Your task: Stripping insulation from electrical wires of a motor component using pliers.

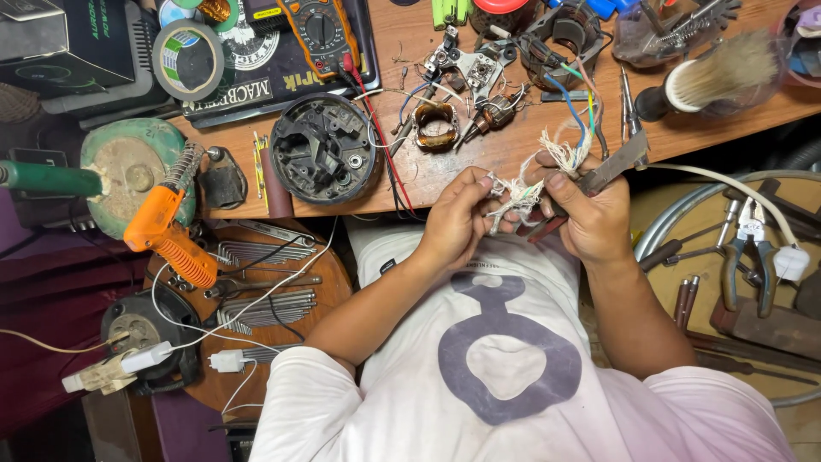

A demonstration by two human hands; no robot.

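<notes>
Head view: one camera, looking down over the person's chest at a cluttered wooden workbench [479, 162].
Landmark: round black motor housing [323, 147] on the bench; places below are told from it.
Wire bundle: frayed whitish wire bundle [516, 197] sits right of the housing, just off the bench's near edge, held between both hands.
Left hand: left hand [456, 218] pinches the bundle's left end, fingers closed on the strands.
Right hand: right hand [590, 214], further right of the housing, is closed around a cutting tool [611, 167] and touches the bundle too.
Coloured leads: blue, green and yellow leads [575, 115] run from the bundle up to motor parts right of the housing.
Nearby: copper coil [436, 124] just right of the housing; orange soldering gun [167, 231] to its left.
Doing it well: probably best to keep the strands taut and separated, blade angled away from the fingers.
</notes>
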